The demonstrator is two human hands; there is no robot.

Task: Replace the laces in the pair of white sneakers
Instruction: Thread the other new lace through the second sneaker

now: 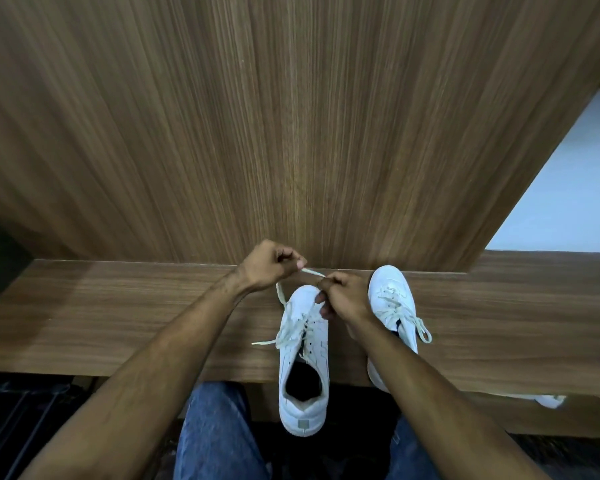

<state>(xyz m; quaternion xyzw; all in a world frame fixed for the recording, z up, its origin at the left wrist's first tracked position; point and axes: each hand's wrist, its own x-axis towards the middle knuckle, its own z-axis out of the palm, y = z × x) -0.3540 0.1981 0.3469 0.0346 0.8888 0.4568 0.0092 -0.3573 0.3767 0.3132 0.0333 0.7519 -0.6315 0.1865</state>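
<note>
- On the wooden shelf [118, 317], head view: pair of white sneakers, toes far, heels near; left sneaker [303, 358] overhanging the near edge, right sneaker [392, 306] just beside it, partly hidden under the right forearm.
- Step in hand, by the look of it: drawing the cream lace [280, 295] out of, or through, the left sneaker's eyelets near the toe; cannot tell which.
- Left hand [269, 266]: raised at the far side of the toe, fingers curled, pinching the lace end.
- Right hand [343, 296]: low over the toe, fingers curled, pinching the same lace close to the eyelets.
- Right sneaker: fully laced, loose ends trailing right.
- Next move likely calls for a steady pull with the shoe braced.
</note>
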